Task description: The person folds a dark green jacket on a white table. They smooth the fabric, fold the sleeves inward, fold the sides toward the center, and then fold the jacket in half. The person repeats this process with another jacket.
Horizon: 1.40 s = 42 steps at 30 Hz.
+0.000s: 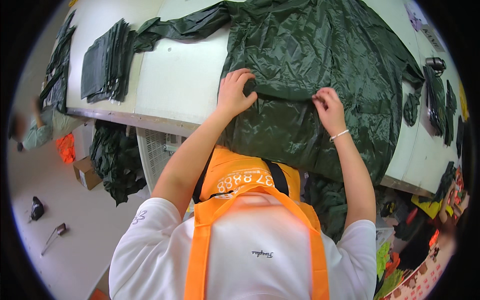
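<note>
A dark green, shiny raincoat (pixel 290 45) lies spread over the white table and hangs over its near edge in front of me. My left hand (pixel 236 94) rests at the left end of a pocket flap (pixel 285 93), thumb and fingers apart in a curve over the fabric. At the flap's right end, the fingertips of my right hand (pixel 330 110) are pinched together on its lower edge. Below the flap the smooth front of the coat shows between my forearms. One sleeve (pixel 185 27) stretches out to the far left.
Left on the table (pixel 172 90) is a stack of folded dark green pieces (pixel 106 62). More dark green pieces (pixel 435 100) and a dark cylindrical object (pixel 435 64) lie at the right. Under the table stand a white crate (pixel 152 155), heaped green fabric (pixel 117 160) and a cardboard box (pixel 87 172).
</note>
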Tool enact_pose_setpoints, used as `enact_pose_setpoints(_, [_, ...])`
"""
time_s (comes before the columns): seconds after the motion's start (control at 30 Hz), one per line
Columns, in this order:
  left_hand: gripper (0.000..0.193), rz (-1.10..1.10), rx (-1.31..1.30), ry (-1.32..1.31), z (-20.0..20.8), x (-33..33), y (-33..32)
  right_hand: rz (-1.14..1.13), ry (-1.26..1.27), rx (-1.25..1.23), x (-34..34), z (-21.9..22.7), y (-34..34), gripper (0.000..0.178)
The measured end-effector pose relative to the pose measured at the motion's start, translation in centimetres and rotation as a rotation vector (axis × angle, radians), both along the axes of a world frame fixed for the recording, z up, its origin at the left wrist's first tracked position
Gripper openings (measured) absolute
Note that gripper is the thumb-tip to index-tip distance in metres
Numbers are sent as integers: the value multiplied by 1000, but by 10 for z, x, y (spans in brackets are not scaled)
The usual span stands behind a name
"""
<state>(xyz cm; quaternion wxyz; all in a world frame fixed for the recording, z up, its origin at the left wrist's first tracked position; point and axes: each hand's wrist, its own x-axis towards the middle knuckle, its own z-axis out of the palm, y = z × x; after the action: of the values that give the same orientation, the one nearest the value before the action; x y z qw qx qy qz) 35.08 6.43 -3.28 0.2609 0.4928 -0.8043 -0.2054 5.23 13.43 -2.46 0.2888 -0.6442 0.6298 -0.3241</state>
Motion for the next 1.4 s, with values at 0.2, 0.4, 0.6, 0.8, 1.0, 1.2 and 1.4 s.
enact_pose_setpoints(0.2, [16,228,-26,-23,11,-26,-49,-409,-447,522,-5,12,-63,18])
enact_pose_setpoints(0.4, [19,-201,-8,125,11,-88,-29,-489,-458,638,-8,-9,-82,17])
enact_pose_setpoints(0.6, [28,-130,269,-89,0,-124,-28,-507,-467,556,-6,-25,-80,20])
enact_pose_setpoints(0.8, [18,-75,773,302,-2,-112,-55,-529,-569,519,-6,-18,-65,18])
enact_pose_setpoints(1.0, [16,75,1205,677,2,-102,-83,-542,-529,580,-4,-2,-64,21])
enact_pose_setpoints(1.2, [18,179,1244,683,-12,-105,-90,-357,294,168,26,16,-68,32])
enact_pose_setpoints(1.4, [20,163,1185,663,-14,-110,-86,-171,448,-9,54,30,-64,25])
